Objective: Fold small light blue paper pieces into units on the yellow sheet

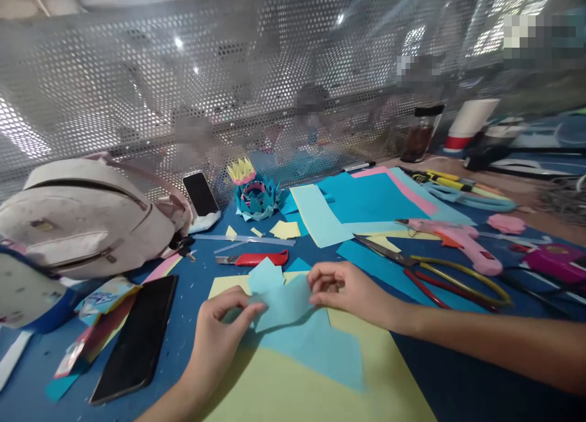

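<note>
Between my two hands is a light blue piece of paper, bent a little and lifted over other paper. My left hand pinches its left edge between thumb and fingers. At the right edge, the curled fingers of my right hand grip it. Underneath lie more light blue paper and a large pale yellow sheet. Just beyond my hands rests a red utility knife. Scissors with red and yellow handles lie open to the right of my right hand.
Behind stands a blue and yellow folded-paper piece. A pink glue gun lies right, near blue sheets. Left are a black phone, a pale backpack and a propped phone. A perforated metal panel closes the back.
</note>
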`<state>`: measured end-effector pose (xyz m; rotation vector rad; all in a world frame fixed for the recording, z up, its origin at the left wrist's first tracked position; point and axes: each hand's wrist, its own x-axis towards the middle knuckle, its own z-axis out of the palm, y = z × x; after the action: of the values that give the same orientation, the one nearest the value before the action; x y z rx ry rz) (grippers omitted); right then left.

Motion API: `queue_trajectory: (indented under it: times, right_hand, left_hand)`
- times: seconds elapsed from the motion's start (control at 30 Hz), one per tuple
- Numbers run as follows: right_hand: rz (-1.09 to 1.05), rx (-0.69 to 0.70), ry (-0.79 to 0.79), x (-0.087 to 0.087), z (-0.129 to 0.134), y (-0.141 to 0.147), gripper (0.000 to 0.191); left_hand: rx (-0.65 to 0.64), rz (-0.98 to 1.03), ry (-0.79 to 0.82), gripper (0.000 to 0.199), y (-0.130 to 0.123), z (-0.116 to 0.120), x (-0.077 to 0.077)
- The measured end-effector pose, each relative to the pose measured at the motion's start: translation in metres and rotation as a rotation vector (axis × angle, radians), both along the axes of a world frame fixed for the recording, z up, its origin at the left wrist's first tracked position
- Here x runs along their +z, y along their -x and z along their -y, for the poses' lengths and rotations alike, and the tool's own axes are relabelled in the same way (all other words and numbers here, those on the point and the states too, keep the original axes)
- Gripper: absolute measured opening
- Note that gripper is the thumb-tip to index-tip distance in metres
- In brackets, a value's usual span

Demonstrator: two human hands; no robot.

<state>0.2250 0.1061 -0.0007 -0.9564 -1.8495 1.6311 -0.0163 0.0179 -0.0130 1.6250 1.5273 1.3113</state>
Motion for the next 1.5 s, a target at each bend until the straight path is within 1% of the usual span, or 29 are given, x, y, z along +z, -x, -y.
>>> queue_trajectory:
  times: [0.13, 0.23, 0.33, 0.43, 0.5, 0.67, 0.73, 0.83, 0.97, 1.1, 1.17, 1.33, 1.4, 1.5]
  right_hand:
    - [0.095, -0.007, -0.012, 0.0009, -0.0005, 0.0006, 0.035]
    - [0.123, -0.004, -0.024, -0.0007, 0.0001, -0.0005, 0.036]
    - [0.118, 0.008, -0.066, -0.0031, 0.0001, -0.0025, 0.038]
    - [0.107, 0.017, -0.069, -0.0049, -0.0015, -0.0039, 0.036]
    - [0.102, 0.017, -0.075, -0.0055, -0.0027, -0.0044, 0.036]
    - [0.072, 0.010, -0.058, -0.0048, -0.0012, -0.0054, 0.034]
    - [0.066, 0.002, -0.057, -0.0043, 0.0002, -0.0058, 0.035]
    - [0.085, -0.006, -0.098, -0.0046, 0.0011, -0.0061, 0.036]
    - [0.118, -0.011, -0.161, -0.0046, 0.0005, -0.0060, 0.037]
    - [0.111, 0.024, -0.200, -0.0019, 0.0023, -0.0069, 0.038]
    - [0.092, 0.040, -0.192, -0.0007, 0.0038, -0.0074, 0.037]
    - [0.041, 0.071, -0.064, 0.0000, 0.0042, -0.0066, 0.035]
    - [0.039, 0.069, -0.068, 0.0007, 0.0040, -0.0067, 0.034]
    - [0.043, 0.108, -0.090, 0.0023, 0.0046, -0.0080, 0.034]
  left_hand:
    - [-0.067, -0.049, -0.009, 0.029, 0.0032, 0.0024, -0.0014]
    - [-0.101, -0.076, -0.003, 0.029, 0.0045, 0.0032, -0.0020]
    - [-0.077, -0.049, 0.011, 0.030, 0.0019, 0.0033, -0.0020]
    - [-0.029, -0.028, 0.038, 0.034, -0.0005, 0.0018, -0.0024]
    - [-0.039, -0.057, 0.053, 0.035, 0.0002, 0.0001, -0.0034]
    - [-0.120, -0.163, 0.050, 0.035, 0.0036, -0.0015, -0.0053]
    - [-0.122, -0.166, 0.024, 0.035, 0.0026, -0.0009, -0.0046]
    - [-0.105, -0.142, -0.002, 0.034, 0.0001, 0.0002, -0.0026]
    - [-0.088, -0.135, 0.009, 0.035, -0.0007, 0.0011, -0.0015]
    - [-0.102, -0.152, 0.028, 0.036, -0.0009, 0.0009, -0.0028]
    - [-0.111, -0.148, 0.028, 0.035, -0.0013, 0.0004, -0.0036]
    - [-0.105, -0.124, 0.039, 0.036, -0.0006, 0.0004, -0.0049]
    - [-0.098, -0.121, 0.044, 0.037, 0.0000, 0.0011, -0.0054]
    - [-0.113, -0.127, 0.042, 0.036, 0.0002, 0.0018, -0.0056]
